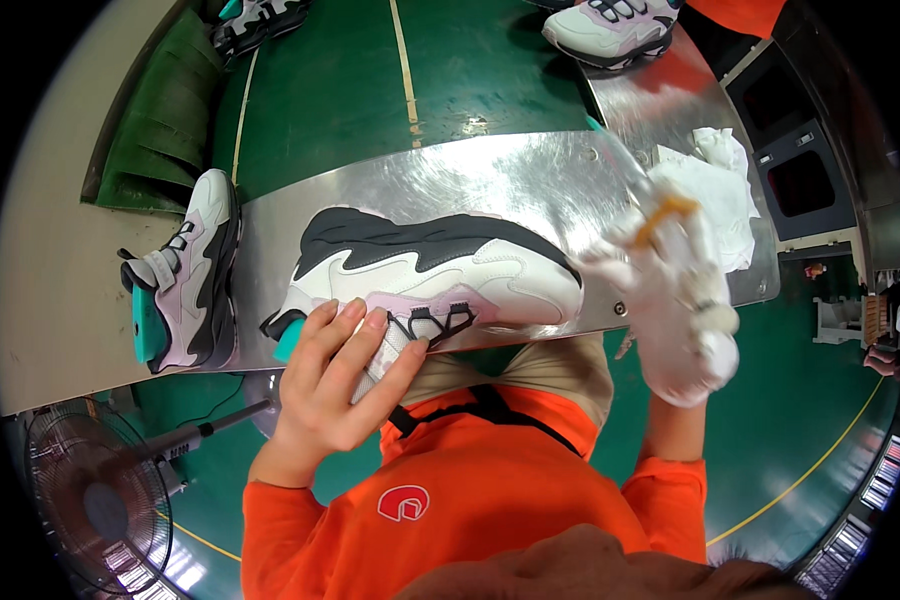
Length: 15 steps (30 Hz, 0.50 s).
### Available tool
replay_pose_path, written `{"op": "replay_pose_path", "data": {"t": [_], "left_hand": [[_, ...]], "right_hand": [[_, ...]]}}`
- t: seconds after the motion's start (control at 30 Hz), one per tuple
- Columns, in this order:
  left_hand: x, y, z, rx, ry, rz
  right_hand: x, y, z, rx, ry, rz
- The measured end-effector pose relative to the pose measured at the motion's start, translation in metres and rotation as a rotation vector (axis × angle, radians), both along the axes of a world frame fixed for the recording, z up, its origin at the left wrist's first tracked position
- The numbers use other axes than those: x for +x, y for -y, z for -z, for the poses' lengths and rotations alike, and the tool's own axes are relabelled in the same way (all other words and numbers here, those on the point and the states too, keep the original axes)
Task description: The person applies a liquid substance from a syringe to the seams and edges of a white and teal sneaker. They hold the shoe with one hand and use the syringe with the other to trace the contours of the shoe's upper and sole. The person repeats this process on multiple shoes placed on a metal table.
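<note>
A white, lilac and black sneaker point(430, 265) lies on its side on the metal worktop, its black sole facing away from me and its toe to the right. My bare left hand point(345, 370) is closed over its upper by the laces, holding it. A teal piece shows in the shoe's opening. To the right of the toe, apart from the shoe, my right hand point(675, 300) wears a white glove and is blurred by motion. From its fingers sticks a slim pale tool point(625, 160) with a teal tip; its kind is too smeared to make out. A yellow-orange patch crosses the fingers.
Another such sneaker point(185, 280) stands at the left, with more on the green surface at the far left and on metal at the far right. White cloths point(715, 190) lie right of my gloved hand. A fan point(100, 500) stands lower left. Green flaps point(160, 120) hang upper left.
</note>
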<state>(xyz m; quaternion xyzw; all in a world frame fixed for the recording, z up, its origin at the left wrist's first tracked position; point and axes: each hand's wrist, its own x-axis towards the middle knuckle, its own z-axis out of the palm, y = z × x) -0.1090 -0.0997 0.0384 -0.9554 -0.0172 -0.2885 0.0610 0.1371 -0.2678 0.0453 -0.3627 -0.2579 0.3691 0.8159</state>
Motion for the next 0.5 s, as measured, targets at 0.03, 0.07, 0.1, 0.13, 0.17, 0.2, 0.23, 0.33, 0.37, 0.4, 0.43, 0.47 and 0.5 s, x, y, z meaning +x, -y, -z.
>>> {"op": "replay_pose_path", "data": {"t": [0.03, 0.07, 0.1, 0.13, 0.17, 0.2, 0.23, 0.33, 0.37, 0.4, 0.43, 0.47, 0.5], "left_hand": [[-0.002, 0.000, 0.002, 0.003, 0.008, -0.007], [-0.004, 0.001, 0.003, -0.005, 0.003, -0.006], [-0.005, 0.002, 0.005, -0.013, -0.001, -0.006], [-0.006, 0.003, 0.006, -0.023, -0.004, -0.005], [-0.007, 0.004, 0.006, -0.034, 0.004, -0.002], [-0.006, 0.004, 0.006, -0.046, 0.012, 0.002], [-0.007, 0.005, 0.007, -0.061, 0.019, -0.005], [-0.009, 0.009, 0.007, -0.096, 0.007, -0.008], [-0.010, 0.008, 0.008, -0.095, 0.010, -0.001], [-0.010, 0.006, 0.009, -0.094, 0.014, 0.006], [-0.010, 0.005, 0.011, -0.091, 0.020, 0.018], [-0.011, 0.004, 0.012, -0.087, 0.029, 0.032], [-0.012, 0.003, 0.014, -0.083, 0.037, 0.046]], "right_hand": [[0.002, -0.016, -0.002, 0.053, 0.014, -0.086], [0.002, -0.027, -0.004, 0.046, 0.003, -0.167], [0.003, -0.039, -0.006, 0.038, -0.006, -0.246], [0.000, -0.050, -0.008, -0.016, -0.027, -0.293], [-0.002, -0.057, -0.009, -0.070, -0.048, -0.339], [0.000, -0.057, -0.019, -0.183, -0.008, -0.389], [0.000, -0.057, -0.018, -0.204, 0.038, -0.399], [0.002, -0.042, -0.011, -0.260, 0.158, -0.402], [0.000, -0.030, -0.014, -0.269, 0.034, -0.367], [0.000, -0.021, -0.012, -0.264, -0.009, -0.292], [-0.001, -0.010, -0.009, -0.285, -0.016, -0.238], [-0.002, -0.001, -0.006, -0.306, -0.022, -0.191], [-0.003, 0.008, -0.004, -0.354, 0.004, -0.170]]}}
